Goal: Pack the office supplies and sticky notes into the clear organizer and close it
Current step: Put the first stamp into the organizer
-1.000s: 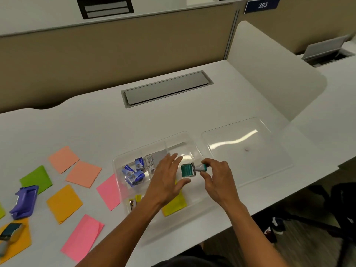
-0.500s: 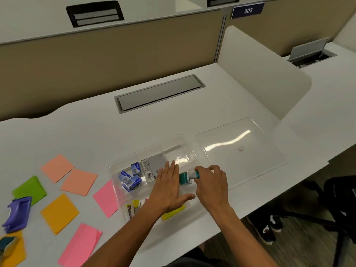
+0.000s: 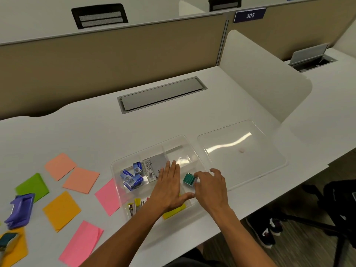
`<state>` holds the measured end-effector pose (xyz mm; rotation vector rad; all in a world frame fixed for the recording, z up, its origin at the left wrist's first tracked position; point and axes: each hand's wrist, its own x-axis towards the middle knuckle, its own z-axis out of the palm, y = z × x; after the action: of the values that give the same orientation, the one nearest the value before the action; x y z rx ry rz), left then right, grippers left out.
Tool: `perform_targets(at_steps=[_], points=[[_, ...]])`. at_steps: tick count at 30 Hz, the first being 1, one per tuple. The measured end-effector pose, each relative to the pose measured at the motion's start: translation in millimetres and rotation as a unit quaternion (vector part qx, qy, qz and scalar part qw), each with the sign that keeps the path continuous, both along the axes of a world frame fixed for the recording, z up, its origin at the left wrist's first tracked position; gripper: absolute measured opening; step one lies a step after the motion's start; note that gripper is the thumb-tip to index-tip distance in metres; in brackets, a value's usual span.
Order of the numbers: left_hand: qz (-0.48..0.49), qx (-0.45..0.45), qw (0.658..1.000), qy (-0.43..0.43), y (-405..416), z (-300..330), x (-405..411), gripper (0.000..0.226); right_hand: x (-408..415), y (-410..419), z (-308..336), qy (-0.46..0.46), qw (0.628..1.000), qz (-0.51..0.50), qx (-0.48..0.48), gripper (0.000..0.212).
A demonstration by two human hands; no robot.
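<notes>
Inside the clear organizer on the white desk, the right hand pinches a small teal stamp while the left hand lies flat, fingers spread, grasping nothing.

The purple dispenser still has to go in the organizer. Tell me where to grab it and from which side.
Take the purple dispenser across its two long sides, coming from above. It lies flat on the desk at far left, one end beside the green sticky note. The left hand is nearer, but now rests open over the organizer.
</notes>
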<state>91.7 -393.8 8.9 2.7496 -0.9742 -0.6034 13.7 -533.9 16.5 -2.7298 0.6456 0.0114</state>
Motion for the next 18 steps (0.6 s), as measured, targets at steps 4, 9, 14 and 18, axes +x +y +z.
perform_targets(at_steps=[4,9,14,18], points=[[0.004,-0.005,1.0,-0.005,5,7,-4,0.117,6,5,4,-0.05,0.998,0.025,0.028,0.037],[0.012,-0.024,0.999,-0.025,21,11,-4,0.11,17,17,11,-0.102,0.991,0.071,0.041,0.043],[0.051,-0.041,0.997,-0.051,48,14,-1,0.099,32,36,11,-0.08,0.988,0.124,0.053,0.058],[0.103,-0.06,0.992,-0.043,76,15,-1,0.105,44,57,13,-0.061,0.984,0.155,0.055,0.069]])
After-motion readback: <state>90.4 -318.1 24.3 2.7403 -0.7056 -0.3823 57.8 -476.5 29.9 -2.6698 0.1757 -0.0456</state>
